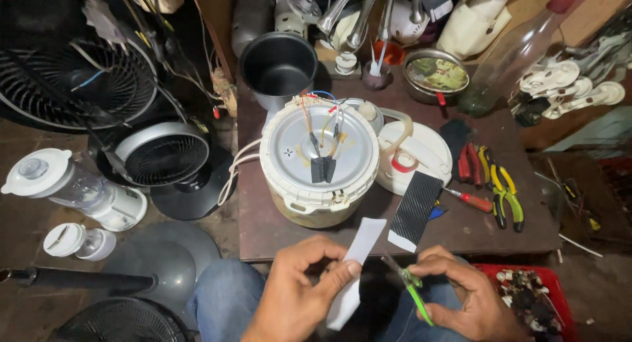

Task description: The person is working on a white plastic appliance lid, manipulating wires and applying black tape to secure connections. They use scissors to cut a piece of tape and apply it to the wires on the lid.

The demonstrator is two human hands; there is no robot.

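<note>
My left hand (299,286) pinches a white paper strip (355,263) between thumb and fingers, holding it upright in front of the table edge. My right hand (461,289) grips a small green-handled tool (413,289), its tip pointing up toward the strip. Just beyond my hands an upturned rice cooker body (319,161) stands on the brown table (263,230), with loose wires and two dark tabs on its metal base. A black ribbed strip with a white end (413,211) lies right of it.
Pliers and cutters (503,194), a red screwdriver (471,198), a white lid (421,154), a black inner pot (278,67) and a plastic bottle (513,52) crowd the table. Fan parts (161,154) and blender jars (72,187) lie on the floor left. A red tray of small parts (533,296) sits right.
</note>
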